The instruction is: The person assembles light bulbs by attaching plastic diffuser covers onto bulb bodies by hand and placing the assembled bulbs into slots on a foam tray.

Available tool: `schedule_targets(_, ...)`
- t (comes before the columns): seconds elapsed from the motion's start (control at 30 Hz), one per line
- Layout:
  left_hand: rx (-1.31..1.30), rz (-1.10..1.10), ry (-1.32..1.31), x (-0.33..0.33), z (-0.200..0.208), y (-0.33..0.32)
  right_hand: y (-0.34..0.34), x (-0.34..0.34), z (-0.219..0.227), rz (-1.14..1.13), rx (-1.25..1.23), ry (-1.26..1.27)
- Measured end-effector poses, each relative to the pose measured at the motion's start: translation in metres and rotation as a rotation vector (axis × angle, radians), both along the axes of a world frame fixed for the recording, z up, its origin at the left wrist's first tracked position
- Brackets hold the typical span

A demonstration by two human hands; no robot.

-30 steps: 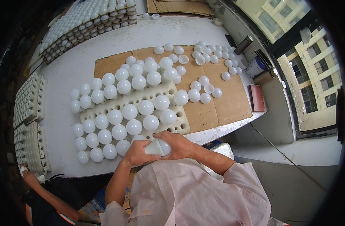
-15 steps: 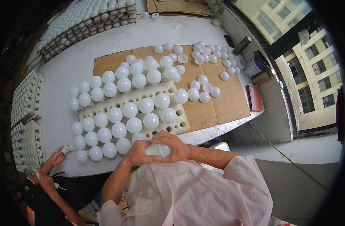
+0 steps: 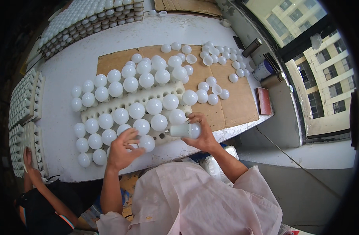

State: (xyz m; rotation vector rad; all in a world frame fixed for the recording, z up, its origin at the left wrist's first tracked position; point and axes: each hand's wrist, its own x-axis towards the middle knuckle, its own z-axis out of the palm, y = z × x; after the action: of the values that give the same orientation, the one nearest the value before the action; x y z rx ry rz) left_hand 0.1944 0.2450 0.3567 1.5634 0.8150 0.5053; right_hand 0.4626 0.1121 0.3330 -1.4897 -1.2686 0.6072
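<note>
In my right hand [image 3: 203, 135] is a white LED bulb [image 3: 178, 130], lying sideways with its metal screw base pointing left and its round dome against my palm. The base end hangs over the near right corner of a foam tray [image 3: 169, 137] that carries rows of upright bulbs. My left hand [image 3: 124, 150] is over the tray's near edge, fingers apart and nothing gripped. Its thumb and fingertips come close to a standing bulb [image 3: 147, 143]; whether they touch it I cannot tell.
Behind stands another row of bulbs [image 3: 130, 84] on cardboard [image 3: 234, 113], with loose white domes [image 3: 213, 99] to the right. Stacked trays of bulbs [image 3: 89, 17] fill the far left. A co-worker's hand [image 3: 30, 164] is beside trays [image 3: 26, 98] at left. Flasks [image 3: 251, 47] stand by the window.
My hands have parted: the right carries the bulb forward and right over the tray, the left has let go and moved left. The co-worker's hands have shifted left, toward the stacked trays.
</note>
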Motion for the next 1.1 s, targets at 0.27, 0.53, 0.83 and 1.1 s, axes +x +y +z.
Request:
schedule_targets(0.27,0.036,0.975,-0.181,-0.185,-0.039,0.085,0.008,-0.039,-0.031,0.189,-0.070,-0.467)
schedule_targets(0.53,0.281,0.753,0.498,-0.289,-0.157,0.136,-0.001,-0.070,-0.046,0.175,-0.079,-0.595)
schedule_targets(0.83,-0.176,0.304,0.337,-0.275,-0.163,0.188,-0.027,-0.047,-0.031,-0.210,-0.051,-0.525)
schedule_targets(1.1,-0.102,0.084,0.516,-0.224,-0.131,0.178,-0.065,0.022,-0.068,-0.534,-0.096,-0.419)
